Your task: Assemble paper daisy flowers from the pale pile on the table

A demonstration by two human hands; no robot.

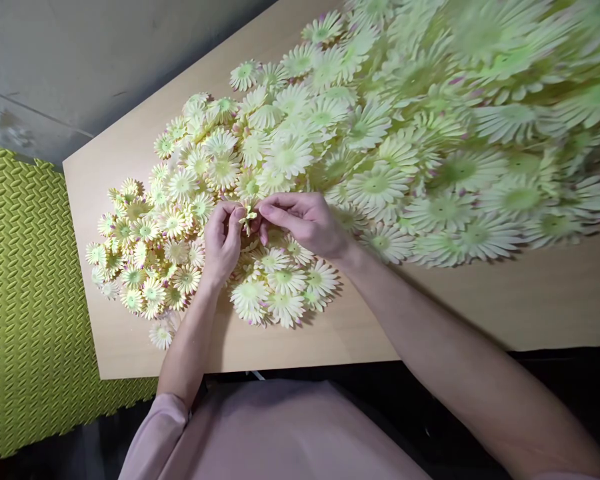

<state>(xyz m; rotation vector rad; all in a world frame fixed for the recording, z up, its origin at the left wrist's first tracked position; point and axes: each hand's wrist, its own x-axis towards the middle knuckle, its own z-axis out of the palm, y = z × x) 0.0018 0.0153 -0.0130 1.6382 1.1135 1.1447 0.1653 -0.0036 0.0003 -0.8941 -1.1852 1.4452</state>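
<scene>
My left hand [223,241] is closed, with thumb and forefinger pinching a small pale yellow artificial flower [249,215]. From the other side my right hand [307,223] is closed too, its thumb and forefinger pressed together at the flower's edge; the exact grip is partly hidden by the fingers. Under and around both hands lie loose flower heads with cream petals, green centres and some pink tips. A small cluster of flower heads [285,287] lies just below my hands. Smaller flower heads [147,257] are heaped to the left of my left hand.
Larger flower heads [440,160] form a long pile across the right and back of the wooden table [360,327]. A green textured foam mat [25,293] is at the left, beyond the table's edge. A grey wall [145,47] runs behind the table.
</scene>
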